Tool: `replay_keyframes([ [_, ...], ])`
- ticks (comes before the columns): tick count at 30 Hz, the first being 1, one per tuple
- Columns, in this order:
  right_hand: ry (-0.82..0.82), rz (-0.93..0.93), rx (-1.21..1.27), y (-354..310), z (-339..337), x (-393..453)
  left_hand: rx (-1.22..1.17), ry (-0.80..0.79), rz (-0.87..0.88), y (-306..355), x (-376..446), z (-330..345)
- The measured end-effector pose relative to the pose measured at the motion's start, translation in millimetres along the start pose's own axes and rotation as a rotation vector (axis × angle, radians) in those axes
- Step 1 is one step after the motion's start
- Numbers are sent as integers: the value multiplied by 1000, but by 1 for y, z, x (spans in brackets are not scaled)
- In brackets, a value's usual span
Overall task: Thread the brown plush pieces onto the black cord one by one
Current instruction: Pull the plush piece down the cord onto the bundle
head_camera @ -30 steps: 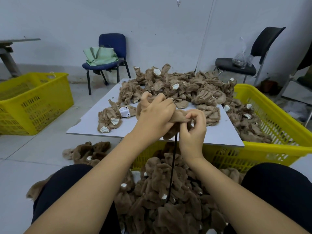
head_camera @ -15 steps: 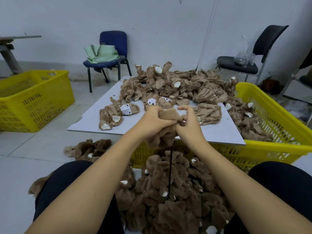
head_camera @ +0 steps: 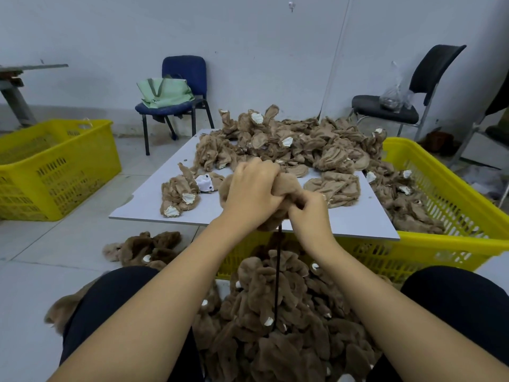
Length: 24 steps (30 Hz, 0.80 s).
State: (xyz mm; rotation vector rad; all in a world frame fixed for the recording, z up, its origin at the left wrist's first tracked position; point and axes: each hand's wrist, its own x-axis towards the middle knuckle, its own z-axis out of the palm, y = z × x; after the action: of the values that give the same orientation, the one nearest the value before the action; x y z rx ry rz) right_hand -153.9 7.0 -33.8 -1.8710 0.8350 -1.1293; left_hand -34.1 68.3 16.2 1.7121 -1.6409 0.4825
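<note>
1. Head view, the grip. The left hand (head_camera: 254,193) was curled round a brown plush piece (head_camera: 286,186), bunching it from above; the right hand (head_camera: 309,213) pinched the same piece at its lower right edge, fingers folded in. The two hands touched across the fabric, held just above the near edge of the white board (head_camera: 154,205).

2. Head view, the cord. A black cord (head_camera: 278,271) ran straight down from under the grip into the threaded plush pile (head_camera: 275,326) lying between the person's knees. Its upper end was hidden inside the held piece, so how far it had passed through could not be told.

3. Handling, as a judgement. The piece looked light, limp and easily crushed, not fragile; the pile surface would probably drag on the cord rather than slip. A hold close beside the opening, with the cord kept taut below, would seem to serve best.

4. Head view, beyond the grip. The unthreaded plush heap (head_camera: 289,142) covered the far part of the board, with a small cluster (head_camera: 179,194) to the left of the hands. Right of the grip stood a yellow crate (head_camera: 440,183) holding more pieces.

5. Head view, farther off. A second yellow crate (head_camera: 55,166) stood well to the left; a blue chair (head_camera: 184,86) and a black chair (head_camera: 413,92) stood behind, against the wall.

6. Obstruction, as a judgement. Nothing stood between grip and pile; the loose folds themselves could hide the cord's tip.
</note>
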Motion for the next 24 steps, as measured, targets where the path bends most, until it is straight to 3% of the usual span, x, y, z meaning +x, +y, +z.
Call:
replay_keyframes([
  [2, -46, 49, -52, 6, 5, -2, -80, -93, -162, -8, -1, 9],
  [4, -100, 77, -90, 11, 5, 0, -306, -210, -333, -13, -4, 18],
  [7, -152, 111, -78, 15, 1, 6, -416, -309, -413, -9, -5, 19],
  [11, -145, 98, 4, 18, 0, 3, -455, -265, -516, -6, -7, 14],
  [13, -133, 58, 56, 15, 2, 0, -443, -176, -507, -3, -6, 8],
  [16, -96, -9, 138, 8, 6, 2, -317, -94, -346, 2, 1, -5],
  [20, -67, -9, 131, 8, 11, 5, -144, -142, -171, -2, 13, -4],
  [24, -131, 72, 9, 22, 13, 4, -504, -326, -367, -16, 1, 18],
])
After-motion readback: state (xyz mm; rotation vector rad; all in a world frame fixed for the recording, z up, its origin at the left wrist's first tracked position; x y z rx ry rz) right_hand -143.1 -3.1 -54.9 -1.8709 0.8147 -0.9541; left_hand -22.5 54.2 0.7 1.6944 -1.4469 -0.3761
